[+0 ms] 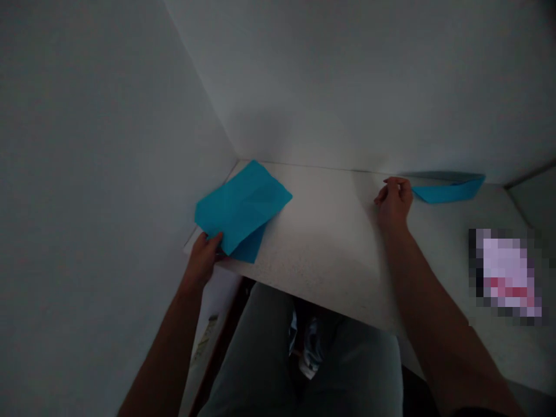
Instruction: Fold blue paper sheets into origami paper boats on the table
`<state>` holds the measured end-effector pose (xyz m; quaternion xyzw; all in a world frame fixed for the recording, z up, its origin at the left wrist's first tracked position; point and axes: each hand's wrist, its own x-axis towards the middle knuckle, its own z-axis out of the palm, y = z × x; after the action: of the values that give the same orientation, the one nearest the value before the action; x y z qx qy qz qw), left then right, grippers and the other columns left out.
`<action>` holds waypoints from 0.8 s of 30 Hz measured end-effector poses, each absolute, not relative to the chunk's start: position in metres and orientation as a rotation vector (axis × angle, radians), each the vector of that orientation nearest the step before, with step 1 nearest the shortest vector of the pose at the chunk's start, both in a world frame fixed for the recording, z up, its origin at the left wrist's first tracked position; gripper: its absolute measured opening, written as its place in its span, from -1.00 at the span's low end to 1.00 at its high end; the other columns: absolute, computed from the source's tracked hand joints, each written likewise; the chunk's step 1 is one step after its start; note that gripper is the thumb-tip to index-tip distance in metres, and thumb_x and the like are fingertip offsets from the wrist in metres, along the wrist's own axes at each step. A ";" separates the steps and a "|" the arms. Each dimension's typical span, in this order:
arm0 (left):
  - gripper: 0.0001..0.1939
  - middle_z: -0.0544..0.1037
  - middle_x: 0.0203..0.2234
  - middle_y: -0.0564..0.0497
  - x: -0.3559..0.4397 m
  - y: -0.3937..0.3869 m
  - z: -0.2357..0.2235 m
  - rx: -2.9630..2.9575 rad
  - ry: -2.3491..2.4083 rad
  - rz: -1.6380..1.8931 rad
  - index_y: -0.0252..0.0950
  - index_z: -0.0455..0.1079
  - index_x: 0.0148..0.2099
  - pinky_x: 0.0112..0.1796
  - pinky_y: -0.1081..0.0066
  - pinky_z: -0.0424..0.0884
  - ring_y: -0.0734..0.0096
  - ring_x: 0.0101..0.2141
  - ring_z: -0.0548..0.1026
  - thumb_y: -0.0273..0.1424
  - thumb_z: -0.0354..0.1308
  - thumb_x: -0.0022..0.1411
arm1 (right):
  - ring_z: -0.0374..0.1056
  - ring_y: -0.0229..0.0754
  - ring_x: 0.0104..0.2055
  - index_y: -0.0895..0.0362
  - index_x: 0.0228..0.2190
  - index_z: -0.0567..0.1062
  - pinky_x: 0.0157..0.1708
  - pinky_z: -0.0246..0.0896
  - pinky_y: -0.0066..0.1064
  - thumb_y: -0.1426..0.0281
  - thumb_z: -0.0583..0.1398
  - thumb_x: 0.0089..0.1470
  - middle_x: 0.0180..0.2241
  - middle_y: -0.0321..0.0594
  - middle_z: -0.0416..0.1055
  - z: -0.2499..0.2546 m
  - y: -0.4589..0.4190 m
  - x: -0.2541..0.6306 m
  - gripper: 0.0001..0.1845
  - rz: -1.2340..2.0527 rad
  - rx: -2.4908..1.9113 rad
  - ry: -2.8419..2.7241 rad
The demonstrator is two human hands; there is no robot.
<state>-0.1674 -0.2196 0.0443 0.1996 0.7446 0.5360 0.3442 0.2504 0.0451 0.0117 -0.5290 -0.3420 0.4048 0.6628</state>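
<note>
My left hand [205, 252] grips the lower left edge of a blue sheet of paper [245, 202], its thumb and fingers closed on it. The sheet shows creases and is tilted above the white table. Beneath it another blue layer [249, 249] sticks out; I cannot tell whether it is a separate sheet. My right hand [394, 200] rests low over the table near the wall, fingers loosely curled with nothing visible in them. Just right of that hand stands a folded blue paper boat [449, 191], its left tip at the hand's edge.
The white table [321, 243] meets a wall [304, 116] at the back and another wall [108, 145] on the left. A pixelated pink and white item [506, 269] lies on the right. My legs [260, 353] are under the front edge.
</note>
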 end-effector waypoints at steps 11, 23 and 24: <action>-0.11 0.55 0.16 -0.25 -0.150 -0.256 0.016 0.639 1.958 1.521 -0.14 0.16 0.09 -0.39 0.19 0.75 0.05 -0.11 0.70 -0.01 0.66 -0.04 | 0.04 -0.30 -0.65 0.01 -0.41 0.36 -0.60 -0.01 -0.39 0.68 0.12 0.38 -0.59 -0.49 0.22 0.013 0.047 0.249 -0.62 0.907 -1.195 -0.764; -0.24 0.23 0.57 -0.44 -0.160 -0.256 0.015 1.720 2.499 0.714 -0.32 0.33 0.49 0.58 -0.25 0.02 -0.29 0.62 0.06 0.05 0.22 0.47 | 0.05 -0.32 -0.65 0.03 -0.43 0.40 -0.60 -0.01 -0.42 0.63 0.16 0.32 -0.62 -0.48 0.23 0.010 0.047 0.250 -0.67 0.899 -1.147 -0.797; -0.19 0.20 0.59 -0.43 -0.157 -0.251 0.011 1.702 2.482 0.622 -0.33 0.30 0.54 0.58 -0.27 -0.01 -0.30 0.63 0.04 0.08 0.18 0.48 | 0.05 -0.32 -0.65 0.02 -0.43 0.40 -0.61 -0.01 -0.42 0.64 0.16 0.31 -0.62 -0.49 0.22 0.009 0.048 0.251 -0.67 0.899 -1.147 -0.794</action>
<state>-0.1569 -0.2512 0.0113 0.5536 0.8072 0.2022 0.0340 0.2510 0.0477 0.0089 -0.5098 -0.3529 0.3997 0.6751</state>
